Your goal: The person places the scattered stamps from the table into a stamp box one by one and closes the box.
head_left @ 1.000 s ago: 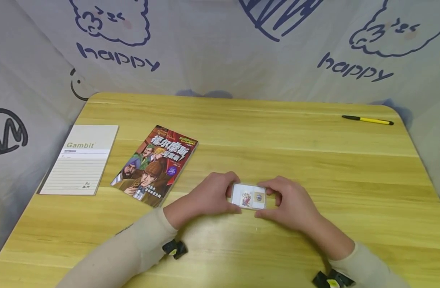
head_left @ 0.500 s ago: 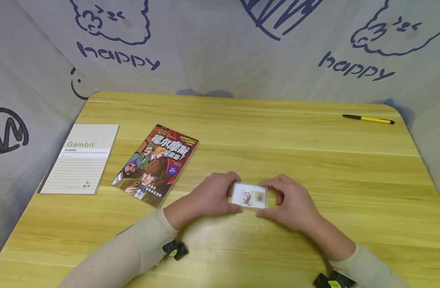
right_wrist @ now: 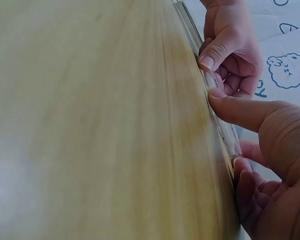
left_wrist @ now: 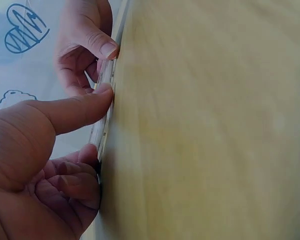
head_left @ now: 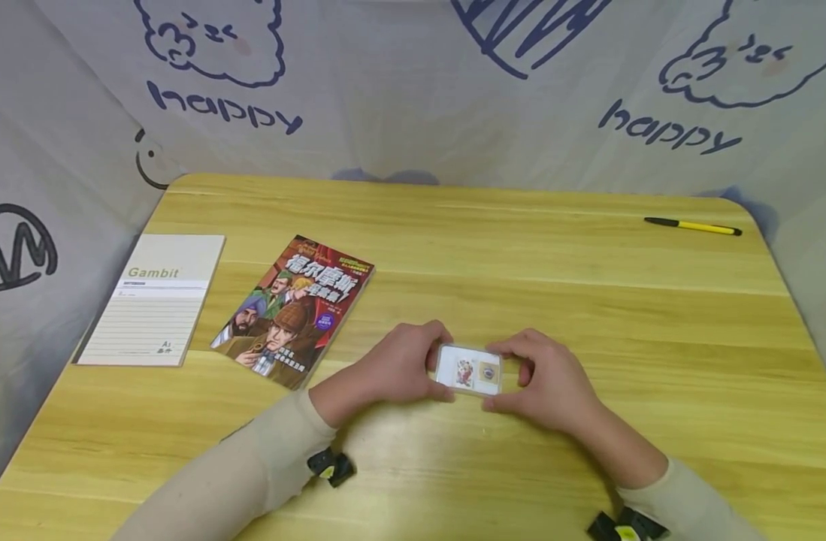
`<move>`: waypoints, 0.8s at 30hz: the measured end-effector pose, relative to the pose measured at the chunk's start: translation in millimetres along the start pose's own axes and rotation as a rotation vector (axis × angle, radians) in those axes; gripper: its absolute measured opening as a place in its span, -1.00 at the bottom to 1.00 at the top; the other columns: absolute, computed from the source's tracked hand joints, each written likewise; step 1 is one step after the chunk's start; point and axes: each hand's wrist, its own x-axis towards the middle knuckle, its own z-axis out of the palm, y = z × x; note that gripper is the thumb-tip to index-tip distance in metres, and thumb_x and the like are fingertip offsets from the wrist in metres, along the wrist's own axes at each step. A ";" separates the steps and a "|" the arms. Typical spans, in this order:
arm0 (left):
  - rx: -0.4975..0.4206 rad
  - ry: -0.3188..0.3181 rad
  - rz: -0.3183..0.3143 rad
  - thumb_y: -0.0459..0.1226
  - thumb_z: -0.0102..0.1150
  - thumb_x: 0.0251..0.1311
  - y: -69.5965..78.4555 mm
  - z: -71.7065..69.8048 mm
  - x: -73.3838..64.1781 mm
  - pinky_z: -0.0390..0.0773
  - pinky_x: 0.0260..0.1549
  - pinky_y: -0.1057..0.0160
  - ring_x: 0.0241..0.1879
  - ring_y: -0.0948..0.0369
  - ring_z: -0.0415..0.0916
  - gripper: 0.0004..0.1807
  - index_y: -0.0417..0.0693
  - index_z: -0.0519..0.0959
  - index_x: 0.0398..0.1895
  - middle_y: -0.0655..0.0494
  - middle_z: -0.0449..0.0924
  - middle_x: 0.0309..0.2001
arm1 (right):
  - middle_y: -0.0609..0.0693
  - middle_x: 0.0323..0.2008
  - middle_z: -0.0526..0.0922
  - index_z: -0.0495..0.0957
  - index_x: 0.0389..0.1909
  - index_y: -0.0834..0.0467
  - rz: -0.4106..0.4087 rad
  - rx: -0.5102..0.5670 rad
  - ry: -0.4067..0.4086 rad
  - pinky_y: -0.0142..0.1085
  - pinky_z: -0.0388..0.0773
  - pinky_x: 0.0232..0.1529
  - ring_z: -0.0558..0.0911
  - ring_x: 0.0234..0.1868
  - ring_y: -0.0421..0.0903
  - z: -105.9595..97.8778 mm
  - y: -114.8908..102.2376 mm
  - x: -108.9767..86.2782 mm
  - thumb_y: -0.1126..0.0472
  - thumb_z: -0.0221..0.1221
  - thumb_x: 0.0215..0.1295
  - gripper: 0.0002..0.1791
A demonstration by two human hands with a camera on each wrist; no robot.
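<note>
A small flat case of clear plastic (head_left: 468,369) lies low at the table's middle, white inside with a joker-like figure and a tan square on its face. My left hand (head_left: 402,366) pinches its left end between thumb and fingers. At the opposite end my right hand (head_left: 555,383) grips it likewise, thumb on the near edge and forefinger on the far one. Seen edge-on in the right wrist view, the case's clear side (right_wrist: 229,134) sits close over the wood. The other fingers of both hands curl in beneath the palms.
A comic-style book (head_left: 292,312) lies left of the hands, with a white Gambit notebook (head_left: 149,315) farther left. Near the back right corner is a yellow and black pen (head_left: 706,226). White cloth with blue drawings (head_left: 399,90) hangs behind the wooden table (head_left: 521,248).
</note>
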 end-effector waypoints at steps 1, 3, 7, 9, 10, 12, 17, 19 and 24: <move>-0.001 0.002 0.001 -0.16 0.68 -0.21 0.3 0.2 -0.9 0.47 -0.47 0.29 -0.47 0.27 0.44 -0.34 -0.12 0.53 -0.02 0.19 0.50 -0.46 | -0.20 -0.26 0.56 0.70 0.01 0.00 -0.004 0.001 -0.001 -0.30 0.42 -0.54 0.45 -0.55 -0.20 0.0 0.1 -0.6 -0.05 0.68 -0.38 -0.24; 0.003 0.007 0.003 -0.16 0.68 -0.21 1.0 0.4 -2.8 0.47 -0.47 0.29 -0.48 0.27 0.43 -0.35 -0.12 0.54 -0.03 0.19 0.50 -0.46 | -0.21 -0.25 0.56 0.71 0.03 0.02 -0.016 -0.001 -0.004 -0.30 0.42 -0.53 0.44 -0.54 -0.20 0.2 0.2 -1.6 -0.04 0.68 -0.35 -0.24; 0.017 0.012 0.015 -0.15 0.68 -0.20 2.0 0.5 -5.9 0.44 -0.49 0.30 -0.51 0.28 0.40 -0.39 -0.14 0.58 -0.06 0.17 0.50 -0.49 | -0.20 -0.20 0.54 0.70 0.08 0.03 -0.040 -0.033 -0.021 -0.32 0.41 -0.52 0.43 -0.52 -0.23 0.1 -1.2 -2.5 -0.05 0.65 -0.25 -0.26; 0.021 0.013 0.016 -0.15 0.68 -0.20 2.6 0.0 -7.5 0.42 -0.51 0.31 -0.53 0.28 0.37 -0.41 -0.14 0.60 -0.10 0.18 0.48 -0.52 | -0.19 -0.19 0.52 0.68 0.11 0.03 -0.041 -0.059 -0.040 -0.32 0.42 -0.53 0.43 -0.51 -0.24 -0.2 -2.6 -2.0 -0.08 0.63 -0.21 -0.25; 0.026 0.018 0.016 -0.13 0.68 -0.21 2.5 -0.1 -8.3 0.41 -0.53 0.31 -0.55 0.29 0.36 -0.43 -0.13 0.61 -0.13 0.18 0.47 -0.54 | -0.19 -0.20 0.52 0.68 0.12 0.03 -0.038 -0.074 -0.047 -0.32 0.41 -0.52 0.43 -0.51 -0.23 -0.5 -3.5 -1.3 -0.09 0.62 -0.20 -0.25; 0.044 0.033 0.003 -0.09 0.69 -0.23 2.6 0.0 -9.6 0.37 -0.57 0.31 -0.57 0.29 0.33 -0.43 -0.12 0.63 -0.15 0.19 0.44 -0.57 | -0.18 -0.23 0.51 0.67 0.15 0.00 -0.022 -0.100 -0.063 -0.29 0.40 -0.50 0.41 -0.49 -0.21 -0.9 -4.8 1.3 -0.11 0.61 -0.19 -0.23; 0.080 0.078 -0.054 0.01 0.69 -0.30 0.5 3.6 -8.9 0.36 -0.60 0.29 -0.59 0.29 0.33 -0.28 -0.13 0.67 -0.01 0.24 0.44 -0.59 | -0.13 -0.38 0.47 0.65 0.17 -0.12 0.069 -0.130 -0.102 -0.23 0.34 -0.47 0.37 -0.48 -0.12 -2.8 -6.6 8.5 -0.15 0.61 -0.24 -0.20; 0.083 0.094 -0.081 0.04 0.69 -0.33 -0.1 5.2 -8.1 0.37 -0.59 0.28 -0.58 0.29 0.35 -0.20 -0.14 0.67 0.05 0.26 0.45 -0.59 | -0.11 -0.42 0.46 0.65 0.17 -0.15 0.100 -0.136 -0.116 -0.22 0.33 -0.48 0.37 -0.49 -0.11 -3.5 -6.5 10.0 -0.18 0.60 -0.25 -0.20; 0.115 0.143 -0.115 0.10 0.68 -0.37 -2.5 7.4 -7.5 0.37 -0.59 0.25 -0.59 0.29 0.36 -0.14 -0.06 0.67 0.11 0.30 0.45 -0.61 | -0.09 -0.46 0.45 0.64 0.18 -0.16 0.106 -0.145 -0.110 -0.22 0.32 -0.48 0.37 -0.48 -0.11 -2.4 -4.7 11.7 -0.20 0.60 -0.25 -0.18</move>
